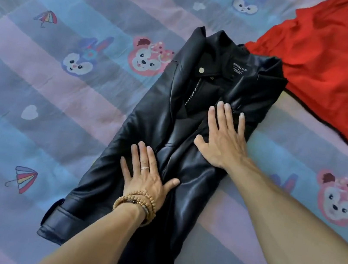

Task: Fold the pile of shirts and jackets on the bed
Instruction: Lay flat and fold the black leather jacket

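While both hands lie flat and spread on it, I note the black jacket [175,132] running lengthwise from near-left hem to far-right collar, right hand [222,139] nearer the collar, left hand [145,177] nearer the hem.

One black jacket [191,134], one red shirt [315,69], two hands.

Soft, even daylight fills the scene, with no hard shadows; only faint shade lies under the forearms. The black jacket [193,116] carries pale streaks of glare along its creases, brightest near its middle. The red shirt [320,68] looks oversaturated, its folds nearly lost. The bedsheet [61,91] appears washed out and slightly smeared, and the wide lens bends its stripes towards the edges.
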The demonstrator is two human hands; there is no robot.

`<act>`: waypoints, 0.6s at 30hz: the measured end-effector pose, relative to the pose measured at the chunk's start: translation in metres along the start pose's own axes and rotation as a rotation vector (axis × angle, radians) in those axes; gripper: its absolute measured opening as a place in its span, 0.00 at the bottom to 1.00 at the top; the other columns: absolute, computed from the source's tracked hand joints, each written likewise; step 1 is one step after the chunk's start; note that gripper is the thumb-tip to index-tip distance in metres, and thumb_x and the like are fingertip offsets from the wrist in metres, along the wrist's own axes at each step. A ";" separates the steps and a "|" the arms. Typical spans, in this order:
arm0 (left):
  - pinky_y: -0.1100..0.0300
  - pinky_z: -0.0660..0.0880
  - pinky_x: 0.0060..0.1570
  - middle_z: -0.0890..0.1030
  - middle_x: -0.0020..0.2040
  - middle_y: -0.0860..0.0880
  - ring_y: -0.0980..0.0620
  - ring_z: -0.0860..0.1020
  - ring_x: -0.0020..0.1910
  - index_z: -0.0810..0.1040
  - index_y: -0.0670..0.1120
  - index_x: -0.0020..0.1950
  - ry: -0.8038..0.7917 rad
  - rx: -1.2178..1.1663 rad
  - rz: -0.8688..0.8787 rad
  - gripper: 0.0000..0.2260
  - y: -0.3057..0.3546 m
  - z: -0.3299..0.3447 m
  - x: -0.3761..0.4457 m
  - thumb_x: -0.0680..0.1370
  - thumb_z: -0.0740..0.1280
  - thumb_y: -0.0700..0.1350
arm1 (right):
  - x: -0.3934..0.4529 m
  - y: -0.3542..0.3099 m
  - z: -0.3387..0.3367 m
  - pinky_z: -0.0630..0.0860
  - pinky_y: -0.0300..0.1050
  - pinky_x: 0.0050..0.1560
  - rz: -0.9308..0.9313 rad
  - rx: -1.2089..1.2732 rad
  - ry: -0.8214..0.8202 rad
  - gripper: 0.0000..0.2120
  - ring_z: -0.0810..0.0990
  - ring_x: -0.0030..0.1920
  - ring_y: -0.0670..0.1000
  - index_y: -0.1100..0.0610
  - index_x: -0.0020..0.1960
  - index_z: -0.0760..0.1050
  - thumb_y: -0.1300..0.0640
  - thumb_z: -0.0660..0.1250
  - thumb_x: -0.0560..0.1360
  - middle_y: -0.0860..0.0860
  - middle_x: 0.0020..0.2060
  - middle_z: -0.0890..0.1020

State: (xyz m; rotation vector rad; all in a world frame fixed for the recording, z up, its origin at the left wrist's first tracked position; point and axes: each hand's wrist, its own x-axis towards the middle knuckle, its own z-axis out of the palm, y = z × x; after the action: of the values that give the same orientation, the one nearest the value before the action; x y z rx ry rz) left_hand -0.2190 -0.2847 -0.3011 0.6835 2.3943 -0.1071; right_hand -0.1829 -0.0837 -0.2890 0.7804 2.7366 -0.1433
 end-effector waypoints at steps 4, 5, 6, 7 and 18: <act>0.40 0.21 0.61 0.18 0.64 0.41 0.43 0.19 0.66 0.25 0.38 0.70 -0.005 -0.029 0.056 0.46 -0.003 -0.005 -0.003 0.75 0.45 0.72 | -0.093 -0.049 -0.015 0.58 0.58 0.74 0.033 0.355 0.381 0.27 0.61 0.76 0.58 0.64 0.73 0.65 0.52 0.56 0.77 0.59 0.75 0.65; 0.41 0.21 0.61 0.18 0.64 0.41 0.42 0.21 0.68 0.27 0.38 0.72 -0.002 -0.050 0.087 0.47 -0.006 -0.007 -0.004 0.75 0.46 0.72 | -0.126 -0.067 -0.011 0.62 0.57 0.72 0.058 0.396 0.430 0.25 0.66 0.73 0.59 0.64 0.70 0.69 0.53 0.57 0.77 0.59 0.72 0.69; 0.41 0.21 0.61 0.19 0.66 0.41 0.41 0.23 0.70 0.29 0.37 0.73 -0.001 -0.066 0.117 0.47 -0.009 -0.007 -0.006 0.76 0.46 0.71 | -0.159 -0.084 -0.004 0.65 0.55 0.69 0.090 0.411 0.452 0.23 0.69 0.71 0.59 0.64 0.67 0.71 0.53 0.58 0.77 0.59 0.69 0.72; 0.40 0.22 0.62 0.21 0.69 0.40 0.40 0.25 0.71 0.30 0.37 0.74 -0.001 -0.057 0.145 0.47 -0.011 -0.008 -0.007 0.76 0.47 0.70 | -0.187 -0.097 0.001 0.67 0.54 0.67 0.124 0.423 0.463 0.21 0.72 0.68 0.59 0.63 0.65 0.73 0.52 0.58 0.76 0.58 0.66 0.74; 0.42 0.32 0.71 0.39 0.79 0.45 0.47 0.35 0.77 0.39 0.42 0.78 -0.017 0.293 0.714 0.44 -0.134 -0.034 -0.057 0.75 0.49 0.69 | -0.279 -0.220 0.059 0.47 0.65 0.72 0.226 0.171 -0.158 0.54 0.57 0.78 0.57 0.53 0.79 0.56 0.35 0.66 0.57 0.58 0.77 0.59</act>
State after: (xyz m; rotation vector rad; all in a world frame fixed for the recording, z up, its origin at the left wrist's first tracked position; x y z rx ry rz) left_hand -0.2671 -0.4174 -0.2519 1.6168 1.9959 -0.1580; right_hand -0.0585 -0.4199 -0.2572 1.0702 2.4906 -0.3774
